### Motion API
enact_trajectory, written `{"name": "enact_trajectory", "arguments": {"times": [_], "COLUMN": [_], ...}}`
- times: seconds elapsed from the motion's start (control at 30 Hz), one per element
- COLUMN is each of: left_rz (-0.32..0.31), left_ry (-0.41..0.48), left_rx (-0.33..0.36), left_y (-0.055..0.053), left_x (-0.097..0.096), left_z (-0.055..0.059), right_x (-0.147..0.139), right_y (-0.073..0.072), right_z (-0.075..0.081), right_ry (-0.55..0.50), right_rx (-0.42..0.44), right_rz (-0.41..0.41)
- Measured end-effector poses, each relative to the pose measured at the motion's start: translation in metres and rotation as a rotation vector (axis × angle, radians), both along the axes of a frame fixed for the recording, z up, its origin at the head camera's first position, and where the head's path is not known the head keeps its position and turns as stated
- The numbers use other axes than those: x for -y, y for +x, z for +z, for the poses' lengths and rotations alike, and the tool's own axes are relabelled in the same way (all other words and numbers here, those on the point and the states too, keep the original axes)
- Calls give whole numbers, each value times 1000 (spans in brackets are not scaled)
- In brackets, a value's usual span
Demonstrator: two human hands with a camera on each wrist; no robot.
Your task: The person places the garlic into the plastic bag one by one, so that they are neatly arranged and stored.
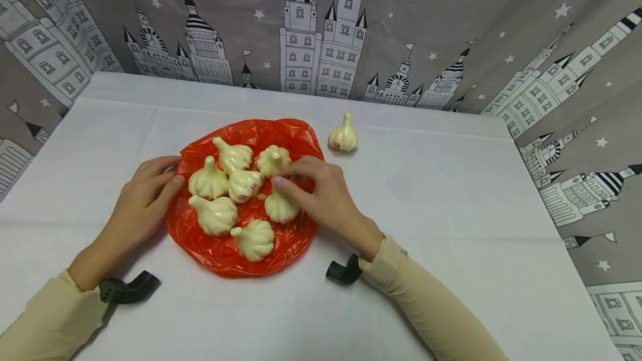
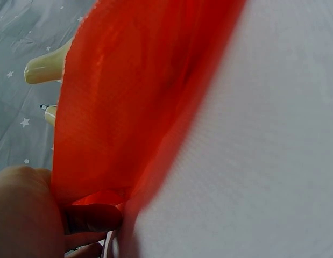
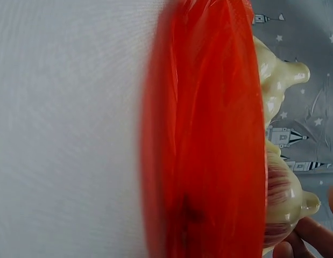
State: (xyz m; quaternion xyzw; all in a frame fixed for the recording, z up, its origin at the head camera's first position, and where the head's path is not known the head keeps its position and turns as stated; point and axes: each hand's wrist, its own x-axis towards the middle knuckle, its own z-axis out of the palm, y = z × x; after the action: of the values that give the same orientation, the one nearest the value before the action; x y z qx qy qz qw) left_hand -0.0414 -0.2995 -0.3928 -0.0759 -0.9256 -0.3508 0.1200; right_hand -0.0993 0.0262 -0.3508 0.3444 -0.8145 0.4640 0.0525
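A round, open red plastic bag (image 1: 215, 255) lies on the white table with several cream garlic bulbs inside. My left hand (image 1: 142, 202) holds the bag's left rim between thumb and fingers. In the left wrist view, the thumb and fingers (image 2: 96, 217) lie on either side of the red plastic. Over the bag's right part, my right hand (image 1: 326, 196) has thumb and fingertips on a garlic bulb (image 1: 282, 209) near its stem. The right wrist view shows fingers (image 3: 317, 236) against a purple-streaked bulb (image 3: 282, 196), partly hidden behind the bag wall.
One single garlic bulb (image 1: 343, 136) stands on the white table (image 1: 451, 194) beyond the bag's upper right edge. A grey curtain (image 1: 411, 4) printed with castles and stars hangs behind the table. Black wrist mounts (image 1: 129, 288) sit on both forearms.
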Motion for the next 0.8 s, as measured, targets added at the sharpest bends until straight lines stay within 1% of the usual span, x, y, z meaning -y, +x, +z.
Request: {"name": "enact_trajectory", "arguments": {"times": [0.2,0.37,0.5,0.57,0.63,0.8], "left_rz": [1,4,6,6,4,-1], "left_ry": [0,-5,-9,-9,-8,2], "left_rx": [12,18,17,15,15,13], "left_y": [1,1,1,1,1,0], "left_x": [0,0,0,0,1,1], "left_z": [0,1,1,2,1,0], "right_x": [-3,-4,-6,-9,-14,-32], "right_y": [-1,-3,-6,-10,-14,-33], "right_z": [1,2,3,5,7,12], "right_ry": [-46,-59,-67,-80,-88,-87], "right_rx": [-4,3,-18,-34,-41,-22], "right_rz": [-54,-60,-62,-74,-102,-216]}}
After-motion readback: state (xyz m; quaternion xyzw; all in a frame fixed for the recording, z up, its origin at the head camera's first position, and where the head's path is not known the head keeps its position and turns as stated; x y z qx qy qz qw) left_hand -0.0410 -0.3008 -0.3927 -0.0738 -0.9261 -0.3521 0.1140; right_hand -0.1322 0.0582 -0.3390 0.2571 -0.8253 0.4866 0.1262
